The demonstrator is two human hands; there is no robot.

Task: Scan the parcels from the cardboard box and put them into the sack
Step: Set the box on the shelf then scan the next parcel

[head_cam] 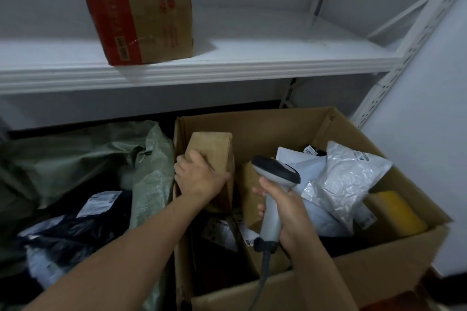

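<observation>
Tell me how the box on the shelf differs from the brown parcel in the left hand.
The box on the shelf has a red band and red print; the brown parcel is plain. The box on the shelf rests untouched; the brown parcel stands in the large cardboard box, gripped by the left hand. Both are brown cardboard.

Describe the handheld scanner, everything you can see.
The scanner is a pistol-style handheld: pale grey plastic handle, dark head with a grey back, and a dark collar at the base with a dark cable trailing down. It stands roughly upright over the open cardboard box, gripped round the handle by the right hand. Its scan window is not visible.
</observation>
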